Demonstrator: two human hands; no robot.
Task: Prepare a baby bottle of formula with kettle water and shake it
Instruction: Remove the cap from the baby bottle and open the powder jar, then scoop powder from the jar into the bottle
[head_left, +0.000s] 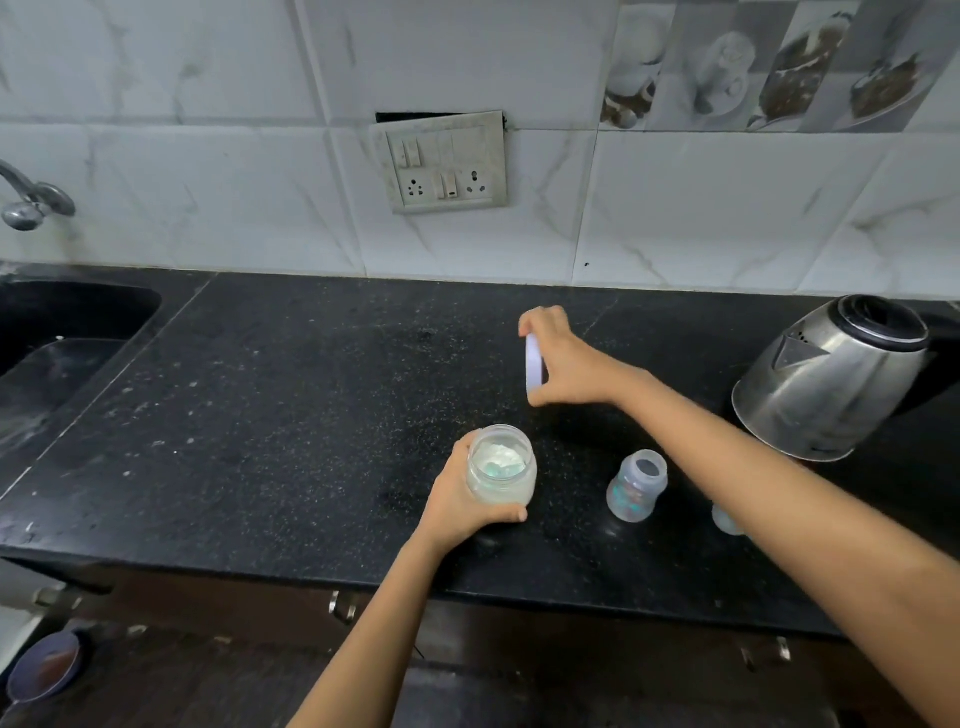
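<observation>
My left hand (457, 501) grips an open clear jar (502, 472) of white formula powder that stands on the black counter (291, 415). Above and behind the jar, my right hand (563, 364) holds the jar's white lid (534, 368) on edge, lifted off the counter. An open, empty baby bottle (636, 486) stands to the right of the jar, under my right forearm. Partly hidden behind that forearm is a small pale piece (724, 519), maybe the bottle's cap. A steel kettle (831, 379) with its lid open stands at the right.
A dark sink (57, 353) with a metal tap (31, 200) lies at the far left. A switch and socket plate (447, 163) hangs on the tiled wall behind. The counter's front edge runs below my hands; a round dish (47, 670) sits low at the left.
</observation>
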